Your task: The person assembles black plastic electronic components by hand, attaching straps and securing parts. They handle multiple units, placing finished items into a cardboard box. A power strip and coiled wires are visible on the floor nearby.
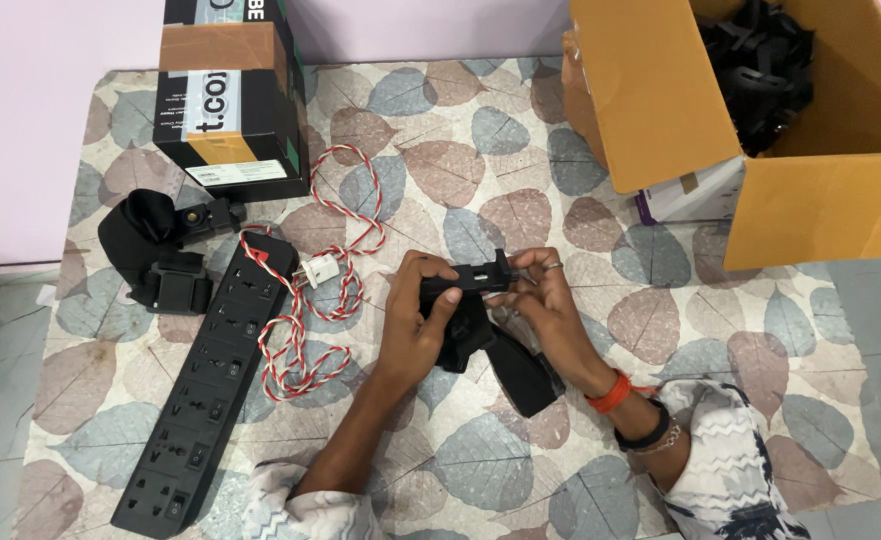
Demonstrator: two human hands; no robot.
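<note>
My left hand and my right hand both grip a small black clamp-like mount held just above the table. A wide black strap hangs from the mount and lies on the leaf-patterned tabletop under my right wrist. The left fingers wrap the mount's left end. On its right end sit the right thumb and fingertips. An orange band and a dark bracelet circle my right wrist.
A long black power strip with a red-and-white twisted cord lies left. A second black strap with mount sits far left. A black printed box stands behind. An open cardboard box of black parts is at top right.
</note>
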